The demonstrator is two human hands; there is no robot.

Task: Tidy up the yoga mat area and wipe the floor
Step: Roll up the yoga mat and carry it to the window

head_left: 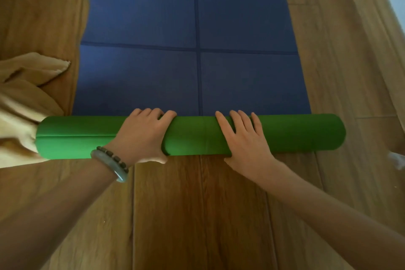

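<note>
Floor (pixel 197 215) is wood planks; the mat (pixel 197 72) lies flat, blue side up, its near end in a green roll (pixel 285 133). Left hand (pixel 142 136) curls over and grasps the roll, right hand (pixel 243 138) presses flat, not clenched. Uneven push could skew the roll; its left end touches, maybe snags, the tan cloth (pixel 19 103).

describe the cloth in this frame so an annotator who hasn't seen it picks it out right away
Start from the blue yoga mat lying along the wooden floor, and find its rolled green part under both hands. The cloth lies crumpled on the floor at the roll's left end, tucked partly behind it. It is the only soft, tan, wrinkled thing there; everything beside it is smooth.
</note>
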